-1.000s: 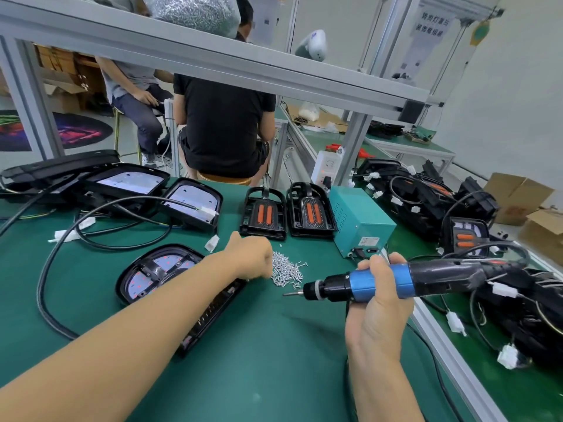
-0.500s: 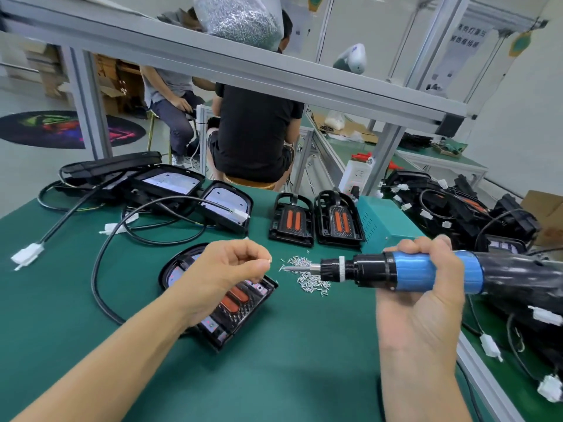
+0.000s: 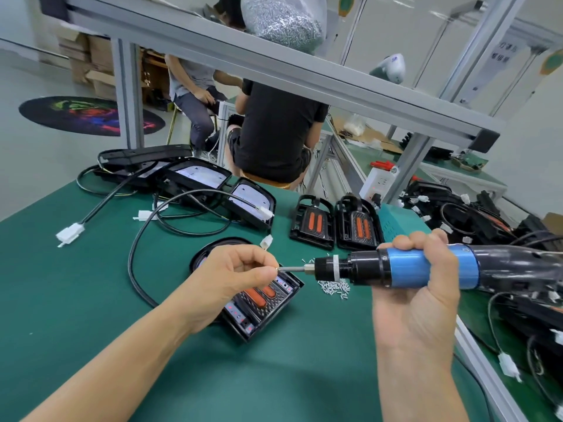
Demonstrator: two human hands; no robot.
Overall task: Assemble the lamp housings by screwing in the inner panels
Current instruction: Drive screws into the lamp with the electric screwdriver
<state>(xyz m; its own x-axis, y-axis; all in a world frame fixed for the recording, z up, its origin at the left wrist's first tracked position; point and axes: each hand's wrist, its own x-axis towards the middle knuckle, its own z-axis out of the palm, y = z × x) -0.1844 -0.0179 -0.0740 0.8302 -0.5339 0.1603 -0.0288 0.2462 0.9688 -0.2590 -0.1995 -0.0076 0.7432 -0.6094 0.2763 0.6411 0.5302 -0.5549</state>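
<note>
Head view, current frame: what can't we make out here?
- Screw: left hand pinches something at the screwdriver bit tip; fingertips cover it, too small to confirm.
- Lamp housing: the left hand hides its upper half.
- Screwdriver rear and cord: blurred, cut off by the right edge; the right hand covers part of the blue grip.
- Loose screws: partly behind the screwdriver, too small to count.
- Wall sign at upper right: too blurred to read.

An assembly workshop: a green-matted workbench (image 3: 91,300) under an aluminium frame (image 3: 274,65), lamp housings (image 3: 332,222) and loose screws (image 3: 333,287) on the mat.
</note>
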